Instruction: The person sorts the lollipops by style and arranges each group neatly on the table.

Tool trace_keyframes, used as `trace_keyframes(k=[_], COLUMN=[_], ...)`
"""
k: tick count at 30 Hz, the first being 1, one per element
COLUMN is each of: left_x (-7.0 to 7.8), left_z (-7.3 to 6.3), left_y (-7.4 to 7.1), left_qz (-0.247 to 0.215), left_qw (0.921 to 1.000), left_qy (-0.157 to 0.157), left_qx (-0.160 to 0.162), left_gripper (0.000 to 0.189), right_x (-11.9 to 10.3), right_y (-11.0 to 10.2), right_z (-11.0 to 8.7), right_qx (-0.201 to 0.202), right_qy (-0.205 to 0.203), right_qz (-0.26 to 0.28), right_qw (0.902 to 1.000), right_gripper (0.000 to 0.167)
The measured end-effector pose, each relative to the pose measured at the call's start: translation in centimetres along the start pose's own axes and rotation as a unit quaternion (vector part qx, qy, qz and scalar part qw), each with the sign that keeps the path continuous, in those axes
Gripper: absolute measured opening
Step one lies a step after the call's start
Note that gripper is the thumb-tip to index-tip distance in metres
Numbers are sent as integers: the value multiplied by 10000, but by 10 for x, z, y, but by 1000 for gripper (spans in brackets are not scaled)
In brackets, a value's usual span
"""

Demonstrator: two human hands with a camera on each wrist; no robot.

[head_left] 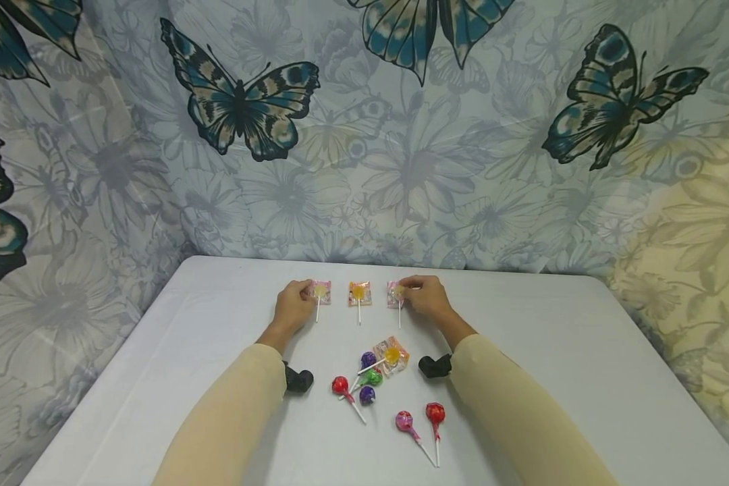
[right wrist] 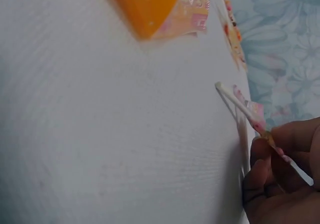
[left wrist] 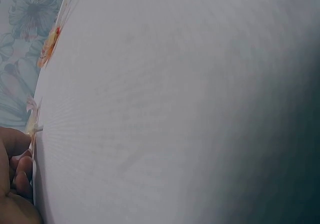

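At the far side of the white table, three flat lollipops in clear printed wrappers lie in a row. My left hand [head_left: 294, 304] pinches the wrapper edge of the left lollipop [head_left: 322, 291], whose white stick points toward me. Between the hands lies the middle lollipop [head_left: 360, 294], orange-yellow in its wrapper. With thumb and fingertips my right hand [head_left: 426, 295] grips the right lollipop [head_left: 393, 295]; in the right wrist view its stick [right wrist: 235, 99] shows tilted beside the fingers. The left wrist view catches only part of the left hand [left wrist: 17, 176] at the wrapper.
Nearer me, another flat yellow lollipop [head_left: 392, 355] lies against a cluster of round ones: purple [head_left: 367, 395], green [head_left: 372, 377] and red [head_left: 340, 385]. A pink lollipop [head_left: 404, 421] and a red lollipop [head_left: 435, 412] lie closer still. A butterfly-patterned wall covering [head_left: 413, 202] stands behind the table [head_left: 522, 324].
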State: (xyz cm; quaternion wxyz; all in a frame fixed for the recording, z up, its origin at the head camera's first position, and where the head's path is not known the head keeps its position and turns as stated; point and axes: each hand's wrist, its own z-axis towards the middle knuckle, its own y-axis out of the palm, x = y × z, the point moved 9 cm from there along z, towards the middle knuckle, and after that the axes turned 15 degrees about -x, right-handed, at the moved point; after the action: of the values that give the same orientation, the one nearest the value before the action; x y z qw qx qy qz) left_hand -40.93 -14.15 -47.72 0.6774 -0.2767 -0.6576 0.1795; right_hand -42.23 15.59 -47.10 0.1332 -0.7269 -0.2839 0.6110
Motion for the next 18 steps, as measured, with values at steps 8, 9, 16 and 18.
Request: trace_keyframes(k=[8, 9, 16, 18], left_x=[0, 0, 0, 0], left_z=[-1, -1, -2, -2], left_y=[0, 0, 1, 1], left_qz=[18, 31, 28, 5], left_qw=[10000, 10000, 10000, 10000], left_qy=[-21, -15, -31, -22], left_qx=[-5, -5, -13, -14], left_gripper=[44, 44, 44, 44], right_x=[-3, -3, -5, -6], right_y=[4, 4, 7, 6], right_z=[3, 3, 4, 3], right_qx=[-56, -56, -8, -7], right_qy=[-234, -266, -332, -319], right_qz=[-776, -870, -1261, -1229], right_qw=[9967, 9958, 9915, 9919], right_gripper=[27, 27, 25, 25])
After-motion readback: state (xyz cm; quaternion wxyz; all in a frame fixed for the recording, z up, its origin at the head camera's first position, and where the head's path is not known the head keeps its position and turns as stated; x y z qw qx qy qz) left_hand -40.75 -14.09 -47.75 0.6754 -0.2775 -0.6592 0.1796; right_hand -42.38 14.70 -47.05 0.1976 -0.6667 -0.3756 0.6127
